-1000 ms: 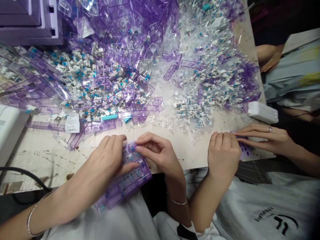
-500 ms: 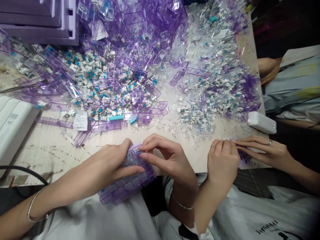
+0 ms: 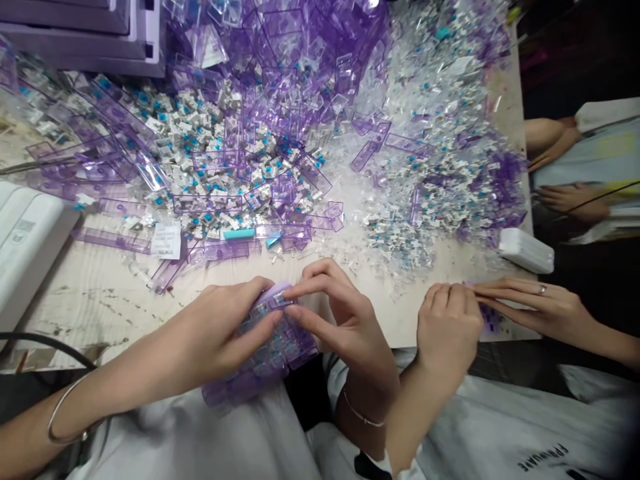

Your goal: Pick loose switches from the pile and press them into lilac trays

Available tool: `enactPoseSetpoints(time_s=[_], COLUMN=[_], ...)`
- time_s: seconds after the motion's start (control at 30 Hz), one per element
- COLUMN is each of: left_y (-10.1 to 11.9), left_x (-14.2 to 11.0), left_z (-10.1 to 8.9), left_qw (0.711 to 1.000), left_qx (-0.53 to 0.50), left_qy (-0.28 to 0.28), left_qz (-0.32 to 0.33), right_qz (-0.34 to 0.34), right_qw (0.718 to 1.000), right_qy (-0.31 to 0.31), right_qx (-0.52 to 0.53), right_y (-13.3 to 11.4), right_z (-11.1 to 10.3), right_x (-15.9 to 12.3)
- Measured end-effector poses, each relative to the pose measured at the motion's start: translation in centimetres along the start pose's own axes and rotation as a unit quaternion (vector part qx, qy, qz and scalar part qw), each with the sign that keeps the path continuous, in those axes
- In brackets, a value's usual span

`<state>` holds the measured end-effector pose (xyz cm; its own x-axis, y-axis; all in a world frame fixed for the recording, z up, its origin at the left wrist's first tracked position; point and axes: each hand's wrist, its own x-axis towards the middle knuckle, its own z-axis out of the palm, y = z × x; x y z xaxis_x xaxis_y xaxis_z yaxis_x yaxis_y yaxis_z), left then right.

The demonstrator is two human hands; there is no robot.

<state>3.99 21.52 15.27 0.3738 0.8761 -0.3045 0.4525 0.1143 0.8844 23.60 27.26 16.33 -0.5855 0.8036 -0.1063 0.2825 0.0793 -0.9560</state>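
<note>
A see-through purple keypad (image 3: 250, 380), covered in rows of clear square caps, is tilted at the table's front edge, over my lap. My left hand (image 3: 225, 327) is closed around its left side, thumb laid across the caps. My right hand (image 3: 340, 307) pinches with thumb and index finger at the keypad's upper end. Between those fingertips is a small clear-and-white piece (image 3: 280, 299), touching the keypad; its exact kind is too small to make out.
White and blue switch-like parts (image 3: 200, 133), purple plastic strips (image 3: 207, 203) and clear bits are heaped across the table. Stacked purple trays (image 3: 100, 50) stand back left, a white box (image 3: 35, 233) at left. Beside me, a co-worker's hands (image 3: 450, 327) work on another purple piece; another person sits farther right.
My left thumb has drawn back towards the keypad's upper end, near the right fingertips. Both hands stay on the keypad. The view has shifted slightly.
</note>
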Motion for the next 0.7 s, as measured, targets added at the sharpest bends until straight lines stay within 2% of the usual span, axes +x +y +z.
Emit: enactPoseSetpoints(time_s=[0.2,0.4,0.7], left_y=[0.6,1.4,1.3], left_x=[-0.4,-1.2,-1.9], left_z=[-0.2,0.2,0.7], left_qw=[0.998,0.991,0.997], left_qx=[0.012,0.072,0.021], left_qy=[0.043,0.098,0.072], left_qz=[0.034,0.058,0.030], right_qz=[0.071,0.054,0.055], right_qw=[0.993,0.991,0.990], right_qy=[-0.010,0.038,0.019], right_qx=[0.090,0.113,0.127], right_y=[0.4,-0.3,-0.2], right_z=[0.8,1.9,2.4], right_x=[-0.5,-0.8,-1.5])
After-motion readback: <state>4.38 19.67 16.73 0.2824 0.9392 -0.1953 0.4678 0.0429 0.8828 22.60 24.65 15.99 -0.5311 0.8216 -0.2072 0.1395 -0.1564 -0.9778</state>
